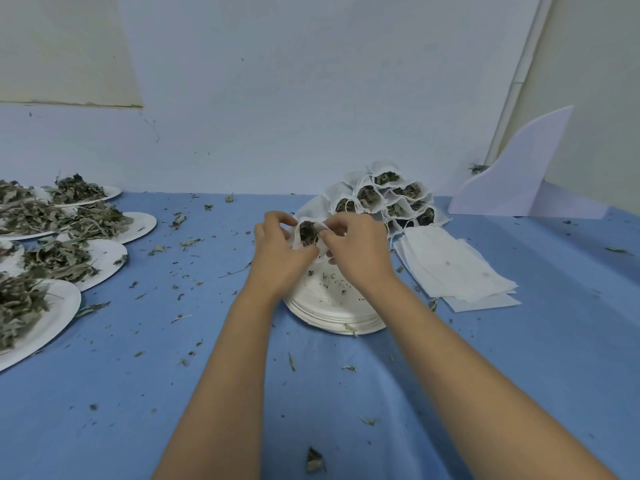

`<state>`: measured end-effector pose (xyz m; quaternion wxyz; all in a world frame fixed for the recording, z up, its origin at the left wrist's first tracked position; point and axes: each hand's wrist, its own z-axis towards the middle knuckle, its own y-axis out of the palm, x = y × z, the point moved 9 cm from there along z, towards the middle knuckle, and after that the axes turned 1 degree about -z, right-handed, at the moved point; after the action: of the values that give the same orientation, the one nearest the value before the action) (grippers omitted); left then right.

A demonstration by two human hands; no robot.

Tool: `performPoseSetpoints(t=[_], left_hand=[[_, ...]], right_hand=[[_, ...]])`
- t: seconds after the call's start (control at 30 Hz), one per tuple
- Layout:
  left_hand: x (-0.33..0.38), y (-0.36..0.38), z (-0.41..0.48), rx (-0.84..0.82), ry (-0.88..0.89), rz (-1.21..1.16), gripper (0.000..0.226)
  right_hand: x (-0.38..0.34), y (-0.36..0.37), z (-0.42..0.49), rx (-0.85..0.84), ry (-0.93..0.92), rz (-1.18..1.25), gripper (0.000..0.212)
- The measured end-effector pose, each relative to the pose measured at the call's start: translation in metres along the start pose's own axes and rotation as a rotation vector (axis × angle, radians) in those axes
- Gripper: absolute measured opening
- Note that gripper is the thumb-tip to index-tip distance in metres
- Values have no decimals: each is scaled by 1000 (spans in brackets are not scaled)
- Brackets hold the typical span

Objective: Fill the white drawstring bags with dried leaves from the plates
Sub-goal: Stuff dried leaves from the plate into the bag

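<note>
— Where was the white drawstring bag (297,239) seen?

— It was held up between the two hands, above the far part of a stack of white plates (332,315). Its mouth was turned toward the camera, and dark dried leaves (307,233) were seen inside it.

— How was it gripped?

— Its left edge was pinched by the curled fingers and thumb of the left hand (277,252). Its right edge was pinched in the same way by the right hand (358,247). The hands were brought close together, with only the bag between them.

— What was found on the stack itself?

— Only crumbs of leaf were scattered on the top plate.

— And what was set around it?

— A pile of filled bags (388,199) was heaped just behind the stack, against the wall. Flat empty bags (450,268) were laid just to its right. Leaf-laden plates (114,254) were set well to the left on the blue cloth (519,358), over which leaf bits were strewn. A folded white card (519,174) was stood at the far right.
</note>
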<state>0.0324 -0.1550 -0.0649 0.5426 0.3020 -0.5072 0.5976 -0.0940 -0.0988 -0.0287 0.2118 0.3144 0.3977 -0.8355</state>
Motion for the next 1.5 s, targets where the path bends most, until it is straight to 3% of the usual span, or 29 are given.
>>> performPoseSetpoints(t=[0.13, 0.27, 0.43, 0.57, 0.63, 0.7, 0.9, 1.0, 1.13, 1.23, 1.4, 1.5], left_hand=[[6, -6, -4, 114, 111, 154, 37], [12, -14, -7, 210, 141, 239, 26], [21, -17, -7, 254, 164, 91, 25], [30, -11, -4, 205, 192, -22, 27], [37, -4, -5, 141, 243, -38, 25], [45, 0, -4, 91, 279, -13, 25], [78, 10, 34, -2, 304, -24, 32], [92, 14, 65, 90, 342, -87, 24], [85, 34, 111, 216, 229, -135, 23], [76, 60, 138, 193, 198, -87, 23], [40, 96, 152, 6, 124, 245, 28], [23, 102, 146, -73, 80, 253, 30]], right_hand=[[-12, 7, -6, -77, -99, -114, 12], [-16, 14, -14, -239, -45, 85, 13], [-17, 1, -10, -123, -60, 99, 9], [-3, 6, -6, -194, 50, 210, 38], [2, 13, -5, -266, 128, 391, 45], [3, 9, 2, -233, 127, 437, 50], [1, -22, 55, -39, 67, 229, 53], [-3, -28, 90, -26, 44, 203, 53], [-1, -31, 131, -2, -31, -24, 54], [12, -23, 153, -49, -119, -251, 53], [49, 2, 161, -236, -137, -796, 46], [64, 11, 156, -324, -96, -855, 45]])
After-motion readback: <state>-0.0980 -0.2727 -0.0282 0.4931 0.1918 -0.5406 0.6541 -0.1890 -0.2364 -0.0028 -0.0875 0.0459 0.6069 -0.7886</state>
